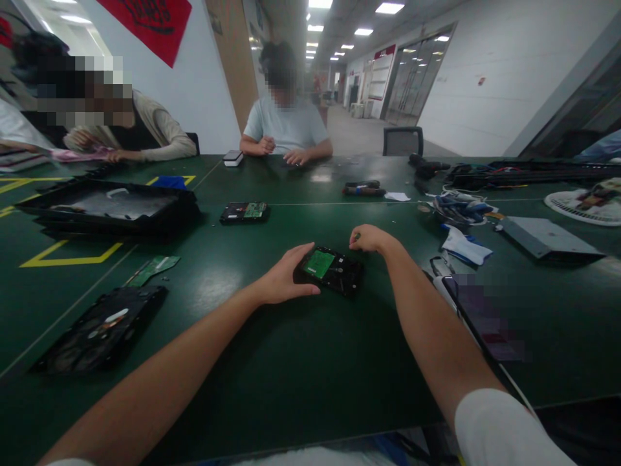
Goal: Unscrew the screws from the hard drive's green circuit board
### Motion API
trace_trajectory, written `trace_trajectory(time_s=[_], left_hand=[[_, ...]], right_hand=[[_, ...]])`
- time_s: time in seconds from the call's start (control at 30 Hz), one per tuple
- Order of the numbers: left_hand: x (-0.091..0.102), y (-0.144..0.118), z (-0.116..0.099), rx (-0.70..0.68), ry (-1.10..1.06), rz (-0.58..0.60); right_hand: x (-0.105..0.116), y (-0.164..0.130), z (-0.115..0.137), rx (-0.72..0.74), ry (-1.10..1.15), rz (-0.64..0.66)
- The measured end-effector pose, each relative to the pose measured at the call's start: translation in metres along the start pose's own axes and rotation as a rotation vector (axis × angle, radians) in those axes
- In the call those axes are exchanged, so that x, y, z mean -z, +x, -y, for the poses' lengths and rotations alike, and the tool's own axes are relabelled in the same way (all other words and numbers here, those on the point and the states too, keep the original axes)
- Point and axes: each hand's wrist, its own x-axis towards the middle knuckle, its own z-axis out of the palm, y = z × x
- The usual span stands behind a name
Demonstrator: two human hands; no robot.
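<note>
Left hand [286,278] flat (fingers spread), right hand [369,238] loosely curled

bare table [301,362] near side, black tray [111,210] left, cable clutter [458,207] right

Left hand [286,275] covers the near-left corner and edge of the hard drive [330,268]; fingertips tucked out of sight beneath or against it. Right hand [369,238] curled above the drive's far corner, pinching something too small to identify, possibly a screw or a driver tip. Both forearms cut off by the bottom edge.

Two people across the table [310,388]: faces blurred. Tablet-like slab [485,317] at right has its surface blurred out, lower end hidden behind the right forearm. Open black casing [99,330] at left: inner parts too dark to make out. White disc [585,207] cut by the right edge. Cable clutter [460,207] too tangled to separate.
</note>
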Motion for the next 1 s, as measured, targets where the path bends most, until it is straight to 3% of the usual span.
trace_trajectory(time_s=[0.17, 0.33, 0.43, 0.67, 1.0], left_hand=[[-0.02, -0.003, -0.036, -0.027, 0.241, -0.132], [-0.045, -0.005, -0.077, -0.219, 0.385, -0.026], [-0.055, -0.003, -0.09, -0.278, 0.426, 0.036], [-0.061, -0.005, -0.087, -0.338, 0.444, 0.068], [-0.055, -0.007, -0.087, -0.414, 0.497, 0.075]], right_hand=[[-0.002, 0.001, 0.001, 0.022, -0.011, -0.017], [-0.005, 0.006, 0.001, 0.036, -0.046, -0.057], [-0.007, 0.01, 0.0, 0.043, -0.067, -0.074], [-0.007, 0.015, -0.003, 0.046, -0.074, -0.118], [0.01, 0.005, 0.002, -0.001, -0.071, -0.207]])
